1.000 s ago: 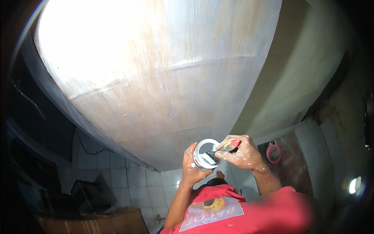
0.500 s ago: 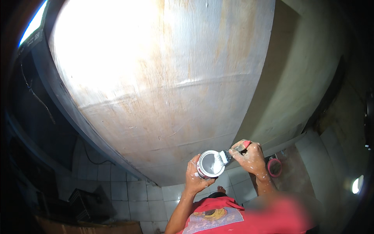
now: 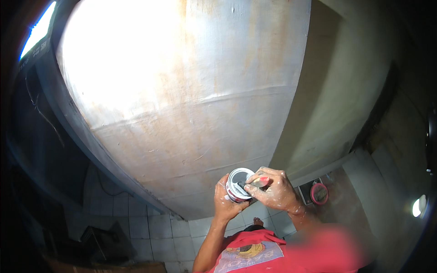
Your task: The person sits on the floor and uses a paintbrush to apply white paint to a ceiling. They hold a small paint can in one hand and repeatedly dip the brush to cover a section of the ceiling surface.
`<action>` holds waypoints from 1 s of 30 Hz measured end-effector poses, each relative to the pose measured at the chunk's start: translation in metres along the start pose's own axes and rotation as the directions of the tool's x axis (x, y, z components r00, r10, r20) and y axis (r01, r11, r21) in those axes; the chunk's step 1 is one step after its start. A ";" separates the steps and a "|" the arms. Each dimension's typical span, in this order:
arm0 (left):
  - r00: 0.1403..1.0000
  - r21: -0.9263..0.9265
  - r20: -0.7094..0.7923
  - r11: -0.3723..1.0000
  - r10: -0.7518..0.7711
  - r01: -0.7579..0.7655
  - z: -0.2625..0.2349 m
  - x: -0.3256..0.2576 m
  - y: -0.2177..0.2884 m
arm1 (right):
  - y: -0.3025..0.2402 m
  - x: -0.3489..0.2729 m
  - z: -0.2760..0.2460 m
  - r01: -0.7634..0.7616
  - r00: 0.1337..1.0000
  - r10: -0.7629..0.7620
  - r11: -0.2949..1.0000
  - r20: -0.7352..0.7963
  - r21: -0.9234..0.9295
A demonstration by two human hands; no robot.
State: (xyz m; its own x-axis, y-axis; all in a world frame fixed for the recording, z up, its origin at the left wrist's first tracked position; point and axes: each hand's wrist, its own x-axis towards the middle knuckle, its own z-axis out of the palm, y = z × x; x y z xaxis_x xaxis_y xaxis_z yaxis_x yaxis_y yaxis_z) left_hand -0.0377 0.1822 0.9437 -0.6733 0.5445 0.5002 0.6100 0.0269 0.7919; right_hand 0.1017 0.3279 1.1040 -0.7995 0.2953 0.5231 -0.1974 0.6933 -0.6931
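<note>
Below the pale wall (image 3: 182, 91), left hand (image 3: 226, 202) grips the small can (image 3: 237, 184); right hand (image 3: 273, 191), closed on a brush (image 3: 255, 183), has apparently returned its tip into the can.

Tiled floor (image 3: 150, 227): red round container (image 3: 319, 193), dark crate (image 3: 102, 239).

A home bathroom or utility corner under repainting: tiled floor (image 3: 136, 227), stained plaster wall (image 3: 182, 100), floor drain (image 3: 319, 193) on the right
</note>
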 end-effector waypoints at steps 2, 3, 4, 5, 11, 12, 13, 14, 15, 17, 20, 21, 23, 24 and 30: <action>1.000 -0.001 -0.014 1.000 0.009 -0.009 -0.002 -0.002 -0.002 | -0.007 0.003 -0.007 -0.084 0.995 0.089 0.990 -0.035 0.117; 1.000 -0.009 -0.016 1.000 0.003 -0.004 -0.002 -0.002 -0.001 | -0.006 0.003 -0.009 -0.129 0.989 0.139 0.978 -0.050 0.166; 1.000 -0.017 -0.018 1.000 -0.002 0.002 -0.002 -0.003 0.000 | -0.004 0.003 -0.010 -0.171 0.980 0.188 0.961 -0.062 0.216; 1.000 -0.025 -0.020 1.000 -0.008 0.008 -0.002 -0.004 0.001 | -0.002 0.002 -0.010 -0.211 0.969 0.238 0.941 -0.071 0.266; 0.998 -0.017 -0.053 0.999 0.036 -0.037 -0.006 0.005 0.022 | 0.040 -0.004 -0.012 -0.335 0.923 0.362 0.922 -0.128 0.197; 0.996 0.024 -0.049 0.997 0.068 -0.067 -0.008 0.008 0.028 | 0.043 -0.004 -0.015 -0.316 0.921 0.347 0.931 -0.179 0.183; 0.998 -0.032 -0.056 0.999 0.041 -0.043 -0.008 0.010 0.033 | 0.042 -0.006 -0.021 -0.280 0.921 0.324 0.937 -0.217 0.210; 0.998 -0.088 -0.059 0.996 0.015 -0.020 -0.007 0.013 0.038 | 0.040 -0.005 -0.028 -0.242 0.919 0.301 0.941 -0.257 0.236; 0.998 -0.135 -0.069 0.991 -0.012 0.003 -0.011 0.014 0.045 | 0.033 -0.002 -0.033 -0.197 0.917 0.274 0.943 -0.290 0.267; 0.997 -0.173 -0.072 0.985 -0.027 0.015 -0.017 0.019 0.069 | 0.015 0.007 -0.048 -0.152 0.909 0.276 0.917 -0.311 0.369; 0.994 -0.198 -0.113 0.980 0.009 -0.031 -0.026 0.035 0.085 | -0.007 0.046 -0.068 0.013 0.899 0.201 0.876 -0.388 0.482; 0.993 -0.201 -0.111 0.979 0.024 -0.047 -0.027 0.044 0.094 | -0.020 0.065 -0.080 0.066 0.884 0.181 0.863 -0.430 0.501; 0.992 -0.195 -0.111 0.978 0.054 -0.075 -0.032 0.056 0.115 | -0.051 0.104 -0.102 0.183 0.829 0.109 0.873 -0.548 0.452; 0.993 -0.275 -0.116 0.959 0.030 -0.061 -0.034 0.056 0.119 | -0.064 0.126 -0.112 0.262 0.811 0.050 0.860 -0.582 0.438; 0.990 -0.252 -0.139 0.966 0.020 -0.055 -0.051 0.056 0.145 | -0.149 0.254 -0.170 0.589 0.663 -0.218 0.743 -0.716 0.318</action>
State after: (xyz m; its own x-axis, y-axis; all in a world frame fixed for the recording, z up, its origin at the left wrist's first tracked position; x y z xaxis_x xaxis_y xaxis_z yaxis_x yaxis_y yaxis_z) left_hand -0.0087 0.1739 1.1045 -0.7125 0.4234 0.5595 0.5209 -0.2150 0.8261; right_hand 0.0248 0.4110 1.4246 -0.0802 0.5154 0.8532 -0.7977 0.4800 -0.3649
